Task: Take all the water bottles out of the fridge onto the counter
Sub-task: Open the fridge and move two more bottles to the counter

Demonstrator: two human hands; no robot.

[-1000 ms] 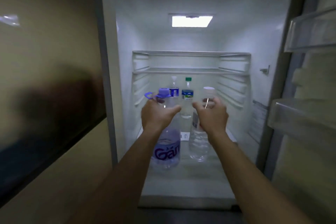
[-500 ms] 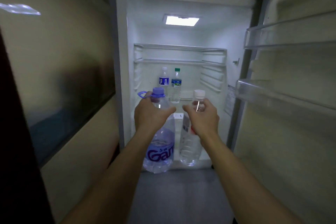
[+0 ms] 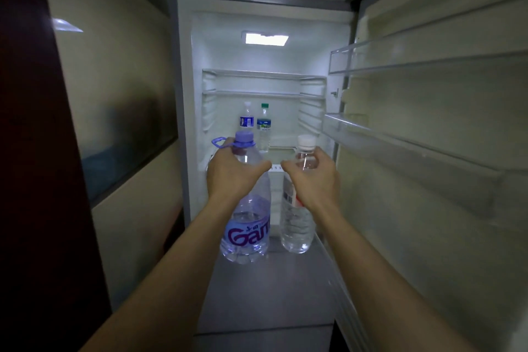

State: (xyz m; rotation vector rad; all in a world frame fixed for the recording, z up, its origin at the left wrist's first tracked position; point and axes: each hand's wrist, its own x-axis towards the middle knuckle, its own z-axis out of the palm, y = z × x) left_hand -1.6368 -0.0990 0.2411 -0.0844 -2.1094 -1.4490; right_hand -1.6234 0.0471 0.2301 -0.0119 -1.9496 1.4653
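Left hand (image 3: 233, 173) is wrapped around the shoulder of the large purple-capped bottle (image 3: 247, 217), fingers closed on it just under the cap, purple carry loop sticking out left of the knuckles. Right hand (image 3: 313, 180) is closed on the neck of the white-capped clear bottle (image 3: 297, 220), thumb and fingers around it right below the cap. Both bottles hang upright from the grips, bases in the air, in front of the open fridge (image 3: 185, 94) and over the grey panel below the lit compartment; neither touches a surface. The large one carries a purple label with big white-edged letters; the smaller one has a red-and-white label partly hidden behind the right wrist. The two sit side by side, near each other but apart. Two more small bottles are still inside, at the back of the compartment, upright and just beside each other: a blue-labelled bottle (image 3: 247, 120) on the left, a green-capped bottle (image 3: 264, 127) on the right. Two glass shelves above them. Interior light (image 3: 266, 38) is on at the top. Fridge door (image 3: 428, 123) is swung open on the right, its clear door bins showing. Glossy wall panel (image 3: 114, 94) runs along the left. Counter is not in view.
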